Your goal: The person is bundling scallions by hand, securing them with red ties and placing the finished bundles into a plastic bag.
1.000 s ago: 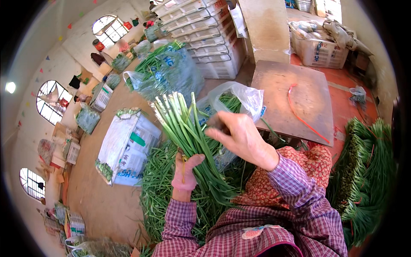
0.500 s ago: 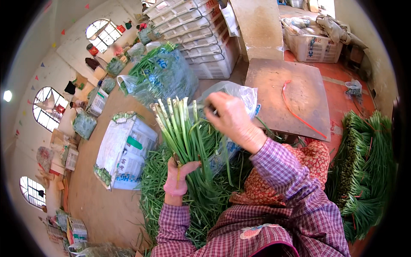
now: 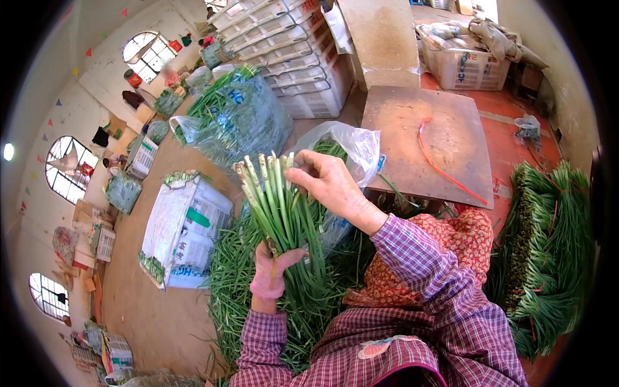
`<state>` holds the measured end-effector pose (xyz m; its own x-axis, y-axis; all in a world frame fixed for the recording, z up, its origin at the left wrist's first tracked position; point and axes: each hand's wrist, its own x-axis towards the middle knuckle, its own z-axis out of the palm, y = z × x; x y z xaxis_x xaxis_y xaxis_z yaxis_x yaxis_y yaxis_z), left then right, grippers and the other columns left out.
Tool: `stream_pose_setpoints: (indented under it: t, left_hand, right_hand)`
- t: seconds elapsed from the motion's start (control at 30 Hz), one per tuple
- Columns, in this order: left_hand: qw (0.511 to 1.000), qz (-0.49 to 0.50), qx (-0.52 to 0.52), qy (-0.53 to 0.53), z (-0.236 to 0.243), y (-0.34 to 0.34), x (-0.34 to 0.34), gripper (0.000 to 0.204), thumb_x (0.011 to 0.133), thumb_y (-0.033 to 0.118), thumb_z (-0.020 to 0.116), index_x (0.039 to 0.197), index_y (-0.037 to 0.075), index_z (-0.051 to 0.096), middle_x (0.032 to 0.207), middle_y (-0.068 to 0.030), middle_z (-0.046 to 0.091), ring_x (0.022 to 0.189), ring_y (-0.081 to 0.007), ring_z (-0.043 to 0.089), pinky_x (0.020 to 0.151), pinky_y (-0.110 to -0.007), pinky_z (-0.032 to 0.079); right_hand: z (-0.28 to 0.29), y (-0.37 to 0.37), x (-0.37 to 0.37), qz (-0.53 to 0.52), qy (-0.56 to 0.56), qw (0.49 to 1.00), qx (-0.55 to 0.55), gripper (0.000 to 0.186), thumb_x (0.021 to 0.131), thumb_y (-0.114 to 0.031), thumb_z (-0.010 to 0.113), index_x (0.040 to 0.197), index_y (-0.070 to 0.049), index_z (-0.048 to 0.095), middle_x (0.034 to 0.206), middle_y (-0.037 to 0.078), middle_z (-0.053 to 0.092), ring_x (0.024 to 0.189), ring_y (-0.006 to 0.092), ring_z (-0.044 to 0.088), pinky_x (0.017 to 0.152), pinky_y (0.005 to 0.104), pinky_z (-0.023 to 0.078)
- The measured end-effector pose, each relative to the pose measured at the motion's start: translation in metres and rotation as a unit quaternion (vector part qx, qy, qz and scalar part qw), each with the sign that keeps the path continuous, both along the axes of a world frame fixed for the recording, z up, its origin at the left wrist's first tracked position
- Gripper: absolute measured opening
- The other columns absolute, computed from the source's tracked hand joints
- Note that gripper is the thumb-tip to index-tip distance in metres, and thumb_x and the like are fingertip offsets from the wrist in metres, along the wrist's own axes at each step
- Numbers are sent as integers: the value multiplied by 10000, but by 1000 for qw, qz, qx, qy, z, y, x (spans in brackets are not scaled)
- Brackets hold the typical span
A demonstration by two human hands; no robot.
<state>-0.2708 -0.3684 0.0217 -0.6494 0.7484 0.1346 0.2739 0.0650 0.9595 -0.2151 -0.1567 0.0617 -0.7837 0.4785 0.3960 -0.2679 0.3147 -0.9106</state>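
Note:
My left hand [image 3: 271,266], in a pink covering, is wrapped around the middle of a bunch of garlic chives [image 3: 276,209]. Their white stem ends point up and away from me; long green leaves trail below. Bare, my right hand [image 3: 334,188] reaches across from the right, thumb and fingers pinched at the white end of a stalk on the bunch's right side. The exact grip is partly hidden by the fingers. Under both hands spreads a heap of loose green leaves [image 3: 238,277], reaching toward my lap.
A worn board [image 3: 445,142] with a red strip [image 3: 432,155] lies ahead right. Tied chives [image 3: 548,251] are stacked at right. A white crate [image 3: 193,238] and a clear bag of greens [image 3: 251,116] stand left. Behind are stacked white crates [image 3: 303,84]; a plastic bag [image 3: 358,145] lies near my right hand.
My right hand has come down and left onto the stem ends, from just beside them, and its fingers have closed there. The left hand keeps its hold on the bunch.

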Motion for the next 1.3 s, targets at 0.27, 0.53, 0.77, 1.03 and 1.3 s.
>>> stream_pose_setpoints:
  t: [0.27, 0.53, 0.77, 1.03, 1.3]
  left_hand:
    - [995, 25, 36, -95, -43, -34, -35, 180, 884, 39, 564, 1026, 72, 670, 1182, -130, 597, 1013, -235, 620, 876, -350, 507]
    - [964, 100, 78, -234, -17, -36, -29, 507, 680, 253, 678, 1098, -25, 606, 940, -101, 644, 777, -216, 642, 672, -332, 549]
    - [961, 75, 101, -245, -26, -29, -25, 547, 629, 294, 730, 1060, -20, 607, 854, -99, 627, 717, -219, 630, 613, -323, 531]
    - [963, 43, 76, -257, -46, -39, -32, 554, 628, 266, 722, 1077, -39, 609, 873, -134, 651, 717, -222, 638, 613, -321, 543]
    - [988, 60, 21, -143, -57, -48, -31, 473, 705, 179, 638, 1127, -32, 605, 974, -122, 673, 832, -220, 652, 773, -326, 547]
  right_hand:
    - [13, 39, 21, -15, 138, 939, -314, 329, 965, -282, 566, 1146, -9, 531, 893, 93, 638, 741, 189, 680, 574, 261, 561]
    - [12, 98, 66, -188, 58, 980, -9, 256, 958, -280, 584, 1062, -47, 601, 835, 66, 647, 691, 145, 609, 617, 294, 509]
    - [-21, 7, 22, 138, -64, 988, 8, 560, 895, -249, 646, 1351, 4, 441, 1134, 221, 633, 848, 255, 680, 678, 326, 560]
    - [-34, 23, 6, -62, 96, 958, 264, 149, 896, -110, 620, 971, 14, 657, 793, 187, 669, 635, 245, 664, 590, 352, 526]
    - [-24, 50, 31, -163, -74, 948, 263, 205, 863, -224, 664, 1018, -91, 681, 926, 156, 666, 823, 363, 650, 719, 440, 525]
